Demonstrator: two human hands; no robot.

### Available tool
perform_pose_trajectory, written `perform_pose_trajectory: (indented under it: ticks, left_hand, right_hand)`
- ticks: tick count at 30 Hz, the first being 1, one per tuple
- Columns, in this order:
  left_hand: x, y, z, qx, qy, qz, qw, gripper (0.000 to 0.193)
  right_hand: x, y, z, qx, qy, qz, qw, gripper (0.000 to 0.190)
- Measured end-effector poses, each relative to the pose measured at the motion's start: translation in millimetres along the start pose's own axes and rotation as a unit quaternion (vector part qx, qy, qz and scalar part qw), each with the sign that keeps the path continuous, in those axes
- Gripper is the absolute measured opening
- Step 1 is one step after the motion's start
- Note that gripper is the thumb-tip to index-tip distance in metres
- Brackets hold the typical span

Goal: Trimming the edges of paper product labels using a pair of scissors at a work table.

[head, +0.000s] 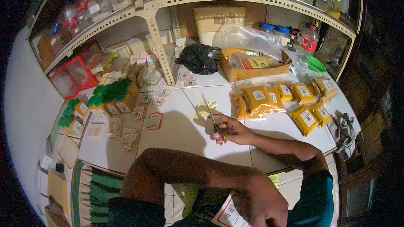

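Note:
A pair of scissors (213, 118) is in my right hand (233, 129), above the white tiled tabletop (186, 138), its blades pointing away from me. Small pale yellow scraps (206, 108) lie on the tiles by the blades. My left hand (263, 203) is near my body at the bottom, in front of the table edge, back of the hand up. It grips a white printed label (233, 214) with a red border and a barcode; its fingertips are mostly hidden. Stacks of similar printed labels (127, 139) rest on the left of the tabletop, with a single label (154, 121) beside them.
Packets of orange-yellow powder (260, 100) are at the right, near a crumpled cloth (344, 132). Behind stand a cardboard box (255, 75), a black plastic bag (199, 59) and a water bottle (301, 64). A perforated metal shelf post (159, 47) meets the tabletop; green-topped packs (116, 92) are left.

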State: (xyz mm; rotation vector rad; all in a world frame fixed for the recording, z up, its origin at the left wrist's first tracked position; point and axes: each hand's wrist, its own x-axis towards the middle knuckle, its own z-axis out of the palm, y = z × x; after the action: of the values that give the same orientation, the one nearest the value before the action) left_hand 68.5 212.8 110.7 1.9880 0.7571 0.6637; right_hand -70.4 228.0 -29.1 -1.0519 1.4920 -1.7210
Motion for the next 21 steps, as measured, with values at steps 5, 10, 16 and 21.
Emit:
perform_pose_trajectory:
  ticks: [5, 10, 16, 21]
  left_hand:
    - [-48, -38, 16, -0.045, 0.35, -0.053, 0.934, 0.022]
    - [-147, -60, 39, 0.067, 0.574, -0.207, 0.79, 0.026]
    - [-192, -14, 56, 0.075, 0.676, -0.222, 0.698, 0.015]
    - [-220, -27, 56, 0.343, 0.809, -0.265, 0.397, 0.009]
  right_hand:
    - [3, 10, -9, -0.043, 0.018, 0.004, 0.999, 0.054]
    - [3, 23, -32, -0.138, -0.012, -0.146, 0.98, 0.058]
    - [3, 23, -19, 0.102, 0.07, -0.065, 0.99, 0.038]
    - [4, -3, 9, 0.124, 0.096, -0.046, 0.987, 0.039]
